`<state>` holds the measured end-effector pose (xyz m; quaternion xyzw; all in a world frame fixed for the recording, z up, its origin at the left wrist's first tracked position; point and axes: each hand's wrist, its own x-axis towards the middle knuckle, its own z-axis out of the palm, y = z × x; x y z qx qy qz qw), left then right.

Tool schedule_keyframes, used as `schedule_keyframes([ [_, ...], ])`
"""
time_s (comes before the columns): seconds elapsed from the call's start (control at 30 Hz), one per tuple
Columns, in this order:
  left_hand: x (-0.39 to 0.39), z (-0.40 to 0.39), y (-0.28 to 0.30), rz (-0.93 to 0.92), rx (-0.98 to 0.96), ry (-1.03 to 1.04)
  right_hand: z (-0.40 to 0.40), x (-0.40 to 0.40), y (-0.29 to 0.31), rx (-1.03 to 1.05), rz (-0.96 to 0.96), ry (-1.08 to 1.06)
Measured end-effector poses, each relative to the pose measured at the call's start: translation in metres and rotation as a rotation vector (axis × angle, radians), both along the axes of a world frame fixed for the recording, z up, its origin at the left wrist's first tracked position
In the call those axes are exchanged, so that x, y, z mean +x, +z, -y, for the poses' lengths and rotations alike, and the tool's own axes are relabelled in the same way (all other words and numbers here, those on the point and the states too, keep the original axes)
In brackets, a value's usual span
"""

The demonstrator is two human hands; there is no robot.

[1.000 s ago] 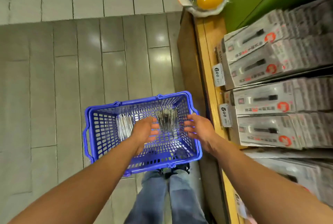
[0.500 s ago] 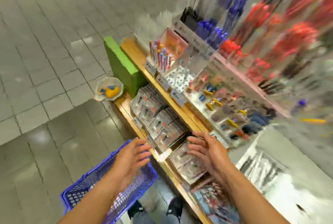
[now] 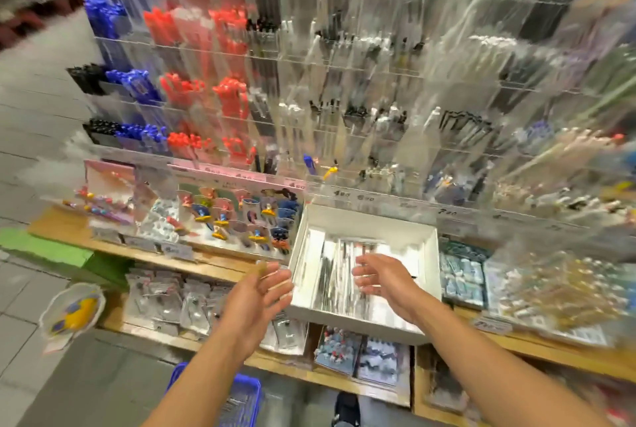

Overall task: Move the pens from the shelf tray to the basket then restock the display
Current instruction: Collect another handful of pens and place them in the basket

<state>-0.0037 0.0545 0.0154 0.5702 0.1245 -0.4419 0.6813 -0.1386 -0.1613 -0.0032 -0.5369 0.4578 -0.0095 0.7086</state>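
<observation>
Reaching for tray: both hands empty, fingers spread.
Pens point(image 3: 339, 280) lie lengthwise away from the person in white shelf tray point(image 3: 428, 247); right hand point(image 3: 385, 280) over them, left hand point(image 3: 263, 292) just outside left wall.

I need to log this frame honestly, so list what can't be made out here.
- Basket, head view: mostly hidden by the left forearm and cut off by the bottom edge; its contents are unclear.
- Pens in the white tray: blurred, partly behind the right hand; no count possible.
- Price tags: smeared by motion.
- Left hand: fingertips blurred.
</observation>
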Motion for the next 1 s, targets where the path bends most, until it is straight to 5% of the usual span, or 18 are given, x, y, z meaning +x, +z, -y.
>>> schedule_keyframes([
  [0.2,-0.009,0.043,-0.014,-0.018,0.126,-0.110,0.008,-0.010,-0.039,-0.079,-0.205,0.148],
  [0.57,0.024,0.065,-0.024,-0.075,0.158,-0.219,-0.039,0.061,-0.076,-0.527,-0.577,0.735],
  [1.0,0.038,0.070,-0.031,-0.083,0.093,-0.358,-0.062,0.096,-0.097,-0.585,-0.948,0.784],
])
